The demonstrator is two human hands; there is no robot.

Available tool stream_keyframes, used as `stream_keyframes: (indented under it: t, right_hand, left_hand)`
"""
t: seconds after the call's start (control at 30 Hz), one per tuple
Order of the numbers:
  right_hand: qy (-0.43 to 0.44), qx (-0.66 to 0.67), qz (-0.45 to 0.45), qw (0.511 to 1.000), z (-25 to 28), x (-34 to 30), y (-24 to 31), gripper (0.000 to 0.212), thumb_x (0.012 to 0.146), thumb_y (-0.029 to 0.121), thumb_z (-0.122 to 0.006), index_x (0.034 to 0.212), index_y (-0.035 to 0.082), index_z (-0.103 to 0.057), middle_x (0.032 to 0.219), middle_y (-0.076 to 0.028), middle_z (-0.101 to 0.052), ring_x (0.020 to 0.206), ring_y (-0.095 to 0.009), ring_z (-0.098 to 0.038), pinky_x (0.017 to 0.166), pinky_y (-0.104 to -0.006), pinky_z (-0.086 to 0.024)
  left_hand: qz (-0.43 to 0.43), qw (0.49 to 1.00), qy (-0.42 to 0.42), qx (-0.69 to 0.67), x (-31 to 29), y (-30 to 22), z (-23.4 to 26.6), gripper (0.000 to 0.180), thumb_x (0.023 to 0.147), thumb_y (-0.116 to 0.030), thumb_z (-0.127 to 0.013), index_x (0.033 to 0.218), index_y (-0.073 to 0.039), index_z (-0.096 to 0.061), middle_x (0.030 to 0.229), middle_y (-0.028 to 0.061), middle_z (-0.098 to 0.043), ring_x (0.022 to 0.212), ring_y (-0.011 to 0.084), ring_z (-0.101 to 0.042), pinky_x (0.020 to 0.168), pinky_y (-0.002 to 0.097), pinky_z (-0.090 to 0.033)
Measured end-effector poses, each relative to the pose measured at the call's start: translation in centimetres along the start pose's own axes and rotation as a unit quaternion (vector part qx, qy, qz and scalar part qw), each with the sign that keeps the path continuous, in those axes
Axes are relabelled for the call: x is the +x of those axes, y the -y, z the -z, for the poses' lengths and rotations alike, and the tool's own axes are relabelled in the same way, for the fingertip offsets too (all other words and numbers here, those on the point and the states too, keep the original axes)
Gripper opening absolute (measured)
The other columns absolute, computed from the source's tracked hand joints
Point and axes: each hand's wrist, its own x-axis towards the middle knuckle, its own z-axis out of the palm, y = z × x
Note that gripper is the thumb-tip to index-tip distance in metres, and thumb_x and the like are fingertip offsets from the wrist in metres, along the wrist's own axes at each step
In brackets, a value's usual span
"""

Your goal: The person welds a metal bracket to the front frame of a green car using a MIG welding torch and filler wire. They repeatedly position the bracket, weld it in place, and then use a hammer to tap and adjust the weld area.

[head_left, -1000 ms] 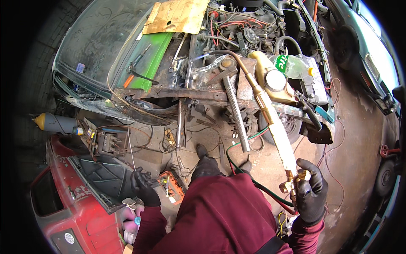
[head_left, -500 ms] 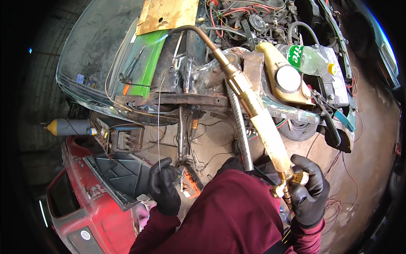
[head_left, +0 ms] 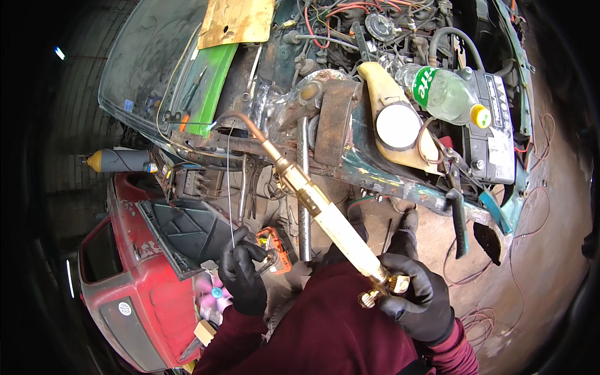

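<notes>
My left hand (head_left: 242, 272), in a black glove, pinches a thin filler rod (head_left: 229, 187) that stands nearly upright from the fingers. A brass gas torch (head_left: 340, 236) slants up and leftward from my right hand (head_left: 420, 299), also gloved in black. The right fingers close around its valve end, by the brass knobs (head_left: 397, 284). Its bent copper tip (head_left: 250, 127) reaches the rusty front panel (head_left: 256, 145) of an open car, close beside the rod's upper end. A small pale flame seems to show at the tip; contact with the metal is unclear.
An orange toolbox (head_left: 275, 250) sits low, near my left hand. Pliers (head_left: 459, 212) hang on the car's front edge, beside a reservoir (head_left: 400, 128), a plastic bottle (head_left: 444, 94) and a battery (head_left: 494, 134). Hoses (head_left: 481, 322) coil on the floor at right.
The torch has swung left and toward me, bringing its tip from beside the green strip down to the rod's end. My right hand has shifted left. The whole view has shifted too.
</notes>
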Motion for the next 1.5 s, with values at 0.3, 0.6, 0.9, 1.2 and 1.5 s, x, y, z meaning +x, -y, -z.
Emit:
stream_keyframes:
  t: [0.3,0.6,0.9,1.2,1.5]
  right_hand:
    - [0.194,-0.034,-0.004,0.98,2.6,1.4,2.1,0.073,0.084,0.037,-0.098,0.14,0.002,-0.066,0.113,-0.01,-0.076,0.101,-0.022,-0.076,0.088,-0.0349,-0.06]
    - [0.092,-0.056,-0.044,0.993,-0.6,1.4,2.8,0.049,0.093,0.023,-0.093,0.128,0.001,-0.067,0.104,-0.006,-0.08,0.086,-0.01,-0.073,0.082,-0.0309,-0.058]
    - [-0.243,-0.068,0.126,0.959,-5.1,6.1,1.3,0.06,0.11,0.013,-0.063,0.165,0.0,-0.043,0.132,-0.009,-0.063,0.101,-0.01,-0.064,0.079,-0.0242,-0.055]
    - [-0.311,-0.296,0.097,0.898,-1.2,12.9,-0.5,0.03,0.115,0.025,-0.065,0.132,0.0,-0.069,0.091,0.0,-0.069,0.074,-0.003,-0.057,0.063,-0.0229,-0.045]
    - [-0.347,-0.592,0.108,0.72,1.0,18.0,-3.2,0.063,0.108,0.037,-0.071,0.154,-0.004,-0.056,0.135,-0.025,-0.072,0.123,-0.035,-0.071,0.104,-0.0446,-0.054]
  left_hand:
    - [0.042,0.995,-0.089,-0.03,-6.0,-0.8,-1.6,0.044,0.119,-0.034,-0.048,0.14,0.001,-0.064,0.082,0.0058,-0.063,0.078,0.0156,-0.063,0.074,0.0327,-0.05]
    - [0.089,0.99,-0.111,-0.018,-9.6,5.3,1.9,0.039,0.118,-0.025,-0.052,0.141,0.003,-0.066,0.088,0.0015,-0.06,0.081,0.0102,-0.056,0.079,0.0293,-0.047]
    - [0.197,0.978,-0.053,0.053,-16.1,17.8,7.5,0.032,0.113,-0.015,-0.059,0.136,0.005,-0.069,0.111,0.0125,-0.074,0.104,0.0228,-0.071,0.094,0.0363,-0.056]
    - [0.104,0.986,-0.042,0.124,-20.2,24.0,8.8,0.031,0.112,-0.022,-0.061,0.127,0.003,-0.071,0.103,0.0218,-0.069,0.095,0.0374,-0.07,0.083,0.0468,-0.055]
    - [0.195,0.959,0.001,0.204,-27.2,31.7,11.4,0.031,0.112,-0.02,-0.06,0.128,0.003,-0.072,0.117,0.0237,-0.077,0.11,0.0426,-0.074,0.096,0.0491,-0.059]
